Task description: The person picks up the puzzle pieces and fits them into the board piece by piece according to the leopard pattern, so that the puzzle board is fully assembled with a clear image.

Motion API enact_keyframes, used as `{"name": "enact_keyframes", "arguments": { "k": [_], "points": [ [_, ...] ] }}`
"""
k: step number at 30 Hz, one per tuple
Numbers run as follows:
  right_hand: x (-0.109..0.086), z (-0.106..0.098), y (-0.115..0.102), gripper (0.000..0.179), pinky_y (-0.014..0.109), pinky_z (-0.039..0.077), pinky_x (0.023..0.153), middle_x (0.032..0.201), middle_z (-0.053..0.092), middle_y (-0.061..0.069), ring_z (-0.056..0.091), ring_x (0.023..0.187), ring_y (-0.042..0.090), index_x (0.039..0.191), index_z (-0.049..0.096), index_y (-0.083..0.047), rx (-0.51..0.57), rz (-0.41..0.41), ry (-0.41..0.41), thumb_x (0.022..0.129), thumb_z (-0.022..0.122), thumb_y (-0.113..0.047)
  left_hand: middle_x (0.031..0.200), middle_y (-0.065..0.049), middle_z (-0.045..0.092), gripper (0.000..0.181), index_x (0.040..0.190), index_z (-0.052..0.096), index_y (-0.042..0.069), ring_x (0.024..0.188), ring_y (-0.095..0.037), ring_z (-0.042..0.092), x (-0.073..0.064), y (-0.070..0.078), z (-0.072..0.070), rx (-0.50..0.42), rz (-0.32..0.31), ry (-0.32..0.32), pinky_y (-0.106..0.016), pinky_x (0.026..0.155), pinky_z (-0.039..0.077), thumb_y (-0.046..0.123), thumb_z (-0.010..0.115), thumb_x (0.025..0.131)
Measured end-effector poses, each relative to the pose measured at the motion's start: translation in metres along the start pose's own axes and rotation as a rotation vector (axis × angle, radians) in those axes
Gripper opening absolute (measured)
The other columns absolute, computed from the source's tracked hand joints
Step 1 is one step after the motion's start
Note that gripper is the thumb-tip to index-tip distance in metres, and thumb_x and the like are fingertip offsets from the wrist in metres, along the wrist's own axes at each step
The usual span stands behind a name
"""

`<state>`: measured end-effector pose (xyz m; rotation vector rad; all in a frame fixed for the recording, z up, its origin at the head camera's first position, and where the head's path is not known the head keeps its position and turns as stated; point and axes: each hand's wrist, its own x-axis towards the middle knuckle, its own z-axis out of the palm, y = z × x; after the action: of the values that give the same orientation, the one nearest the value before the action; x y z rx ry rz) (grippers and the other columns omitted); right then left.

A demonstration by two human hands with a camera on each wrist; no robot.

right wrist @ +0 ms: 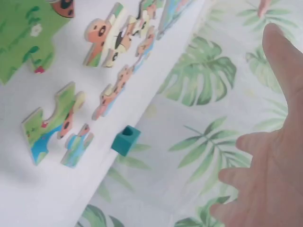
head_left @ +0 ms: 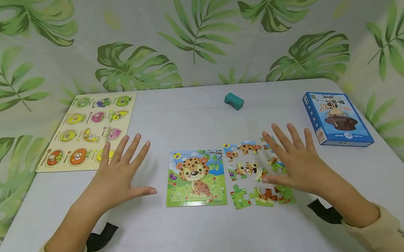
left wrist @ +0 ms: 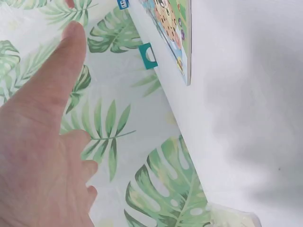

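The left hand (head_left: 119,183) and right hand (head_left: 298,168) are being held above the table (head_left: 194,235), fingers spread apart, nothing being gripped. The leopard board (head_left: 195,179) is lying between them, well in from the far edge; the loose puzzle pieces (head_left: 241,201) are lying just beside it, toward the right edge, some being partly hidden by the right hand. For neat handling, pieces are probably best being pinched singly by their rims, tabs being aligned before any pressing.
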<state>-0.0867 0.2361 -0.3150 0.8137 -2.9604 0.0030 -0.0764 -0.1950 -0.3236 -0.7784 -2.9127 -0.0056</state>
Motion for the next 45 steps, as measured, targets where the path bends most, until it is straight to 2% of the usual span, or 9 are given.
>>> {"name": "enact_keyframes", "arguments": {
  "k": [5,9,14,18,23,29,32,39,45],
  "points": [
    [0.01,-0.005,0.001,0.107,0.053,-0.007,0.103,0.149,-0.007,0.011,-0.012,0.132,0.034,0.146,0.0,-0.016,0.078,-0.091,0.1,0.071,0.061,-0.062,0.15,-0.007,0.0,0.105,0.146,0.011,0.017,0.134,-0.031,-0.002,0.002,0.002,0.009,-0.045,0.071,0.048,-0.054,0.103,-0.002,0.076,0.048,0.067],
    [0.022,-0.008,-0.001,0.109,0.059,0.007,0.1,0.149,-0.001,0.009,-0.008,0.133,0.032,0.146,0.003,-0.016,0.29,-0.129,0.145,0.069,0.072,-0.049,0.15,-0.007,0.0,0.105,0.146,0.011,0.017,0.134,-0.03,-0.001,0.006,0.008,0.021,-0.094,0.138,0.074,-0.051,0.104,0.0,0.074,0.051,0.068],
    [0.038,-0.002,-0.006,0.109,0.064,0.018,0.095,0.149,0.0,0.002,-0.006,0.134,0.025,0.146,0.004,-0.02,0.544,-0.131,0.146,0.067,0.078,-0.035,0.149,-0.01,0.006,0.104,0.145,0.012,0.013,0.134,-0.03,0.004,0.013,0.021,0.035,-0.201,0.203,0.096,-0.048,0.105,0.004,0.071,0.053,0.069],
    [0.05,0.011,-0.01,0.103,0.06,0.019,0.098,0.149,0.005,0.001,0.003,0.134,0.022,0.146,0.007,-0.022,0.66,-0.113,0.141,0.071,0.076,-0.032,0.148,-0.012,0.011,0.102,0.145,0.014,0.01,0.133,-0.032,0.011,0.016,0.03,0.042,-0.299,0.215,0.089,-0.044,0.106,0.008,0.07,0.05,0.071],
    [0.061,0.031,-0.011,0.09,0.058,0.022,0.098,0.148,0.013,0.003,0.012,0.133,0.024,0.145,0.013,-0.02,0.79,-0.054,0.109,0.077,0.072,-0.025,0.149,-0.006,0.006,0.097,0.145,0.012,0.014,0.134,-0.027,0.011,0.016,0.035,0.046,-0.435,0.152,-0.005,-0.042,0.105,0.018,0.06,0.058,0.074],
    [0.064,0.049,-0.008,0.079,0.057,0.031,0.092,0.144,0.021,0.007,0.024,0.127,0.031,0.144,0.018,-0.019,0.833,-0.007,0.064,0.082,0.067,-0.028,0.149,-0.005,0.009,0.093,0.145,0.014,0.015,0.134,-0.024,0.012,0.015,0.029,0.06,-0.6,0.037,-0.111,-0.042,0.103,0.022,0.047,0.067,0.075],
    [0.063,0.055,-0.005,0.076,0.055,0.033,0.092,0.143,0.025,0.009,0.029,0.125,0.032,0.143,0.022,-0.015,0.85,0.01,0.047,0.082,0.065,-0.031,0.149,-0.006,0.012,0.09,0.145,0.017,0.012,0.133,-0.025,0.014,0.014,0.023,0.066,-0.657,0.018,-0.142,-0.042,0.104,0.021,0.044,0.067,0.076],
    [0.066,0.068,0.002,0.071,0.049,0.03,0.097,0.139,0.032,0.013,0.033,0.124,0.032,0.139,0.029,-0.008,0.878,0.036,-0.024,0.083,0.064,-0.031,0.147,-0.006,0.02,0.086,0.142,0.025,0.008,0.132,-0.024,0.018,0.014,0.015,0.075,-0.674,0.036,-0.175,-0.04,0.104,0.02,0.042,0.068,0.075],
    [0.071,0.076,0.004,0.068,0.046,0.031,0.098,0.138,0.035,0.011,0.033,0.125,0.028,0.138,0.032,-0.007,0.836,0.017,-0.092,0.083,0.063,-0.033,0.145,-0.008,0.023,0.084,0.139,0.032,0.005,0.131,-0.027,0.021,0.014,0.014,0.078,-0.657,0.071,-0.131,-0.043,0.103,0.023,0.044,0.068,0.074]
  ]
}}
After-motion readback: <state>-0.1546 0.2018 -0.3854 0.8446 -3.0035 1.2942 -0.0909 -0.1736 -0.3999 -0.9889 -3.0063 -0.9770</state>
